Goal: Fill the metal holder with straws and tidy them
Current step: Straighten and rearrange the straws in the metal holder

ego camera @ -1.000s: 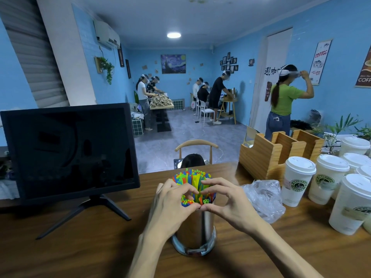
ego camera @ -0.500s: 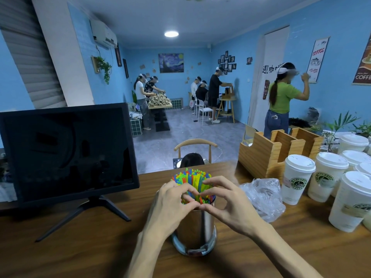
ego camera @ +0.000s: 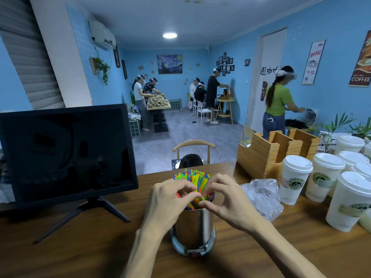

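The coloured straws (ego camera: 192, 183) standing in the metal holder (ego camera: 193, 227) are gripped by the curled fingers of the left hand (ego camera: 166, 201) and right hand (ego camera: 226, 199); tidying seems underway, and evening the tips is called for next.

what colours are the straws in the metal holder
Mixed bright colours: green, yellow, blue, orange and red straws, seen in the head view.

"COFFEE" on wall poster (ego camera: 360, 63), cup (ego camera: 295, 180)

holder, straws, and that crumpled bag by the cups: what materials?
Holder: polished metal, probably stainless steel, with mirror-like reflections. Straws: likely plastic, bright saturated colours, thin tubes. Bag: thin clear plastic film, crinkled with glossy highlights.
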`<control>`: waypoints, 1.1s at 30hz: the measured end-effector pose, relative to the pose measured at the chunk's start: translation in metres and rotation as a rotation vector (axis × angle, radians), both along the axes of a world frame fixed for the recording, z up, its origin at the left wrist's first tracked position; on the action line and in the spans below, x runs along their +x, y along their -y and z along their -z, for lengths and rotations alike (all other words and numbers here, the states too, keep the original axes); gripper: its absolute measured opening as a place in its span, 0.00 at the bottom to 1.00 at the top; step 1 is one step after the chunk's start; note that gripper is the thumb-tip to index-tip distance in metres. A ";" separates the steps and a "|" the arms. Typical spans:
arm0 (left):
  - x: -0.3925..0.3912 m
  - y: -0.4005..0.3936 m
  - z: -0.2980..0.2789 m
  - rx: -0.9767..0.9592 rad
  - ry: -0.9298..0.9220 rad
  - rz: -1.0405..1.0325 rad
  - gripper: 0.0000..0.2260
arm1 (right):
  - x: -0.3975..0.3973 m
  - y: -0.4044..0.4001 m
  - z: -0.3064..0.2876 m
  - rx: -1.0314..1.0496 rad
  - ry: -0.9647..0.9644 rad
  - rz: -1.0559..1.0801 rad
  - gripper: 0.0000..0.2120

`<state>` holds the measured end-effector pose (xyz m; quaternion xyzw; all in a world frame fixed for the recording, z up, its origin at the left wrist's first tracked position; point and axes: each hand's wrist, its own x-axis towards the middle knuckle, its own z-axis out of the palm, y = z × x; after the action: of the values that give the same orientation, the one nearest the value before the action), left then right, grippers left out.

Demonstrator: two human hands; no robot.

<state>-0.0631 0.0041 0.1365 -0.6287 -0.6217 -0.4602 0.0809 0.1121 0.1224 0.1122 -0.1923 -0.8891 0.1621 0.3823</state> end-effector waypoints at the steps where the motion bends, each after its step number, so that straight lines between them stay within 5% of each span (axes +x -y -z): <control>1: -0.001 0.000 0.001 0.001 0.009 0.008 0.05 | -0.001 -0.002 -0.001 -0.037 0.009 0.002 0.10; 5: -0.002 0.000 0.005 -0.029 0.074 0.054 0.12 | -0.006 -0.005 -0.004 -0.116 0.051 0.019 0.13; 11: -0.008 -0.004 0.010 -0.151 0.062 0.047 0.07 | -0.007 -0.009 -0.011 -0.284 -0.030 -0.006 0.14; 16: -0.007 -0.005 -0.002 -0.004 0.122 0.001 0.11 | -0.009 -0.010 -0.028 -0.358 -0.131 -0.076 0.14; 24: 0.005 -0.018 -0.034 0.117 0.564 0.099 0.13 | -0.029 -0.004 -0.061 -0.463 -0.304 -0.171 0.13; 33: 0.009 -0.029 -0.028 0.224 0.781 0.188 0.11 | -0.037 0.005 -0.057 -0.385 -0.267 -0.112 0.15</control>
<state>-0.0544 0.0331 0.1647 -0.4483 -0.4915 -0.7343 -0.1353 0.0747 0.1172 0.1696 -0.1891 -0.7928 0.3735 0.4430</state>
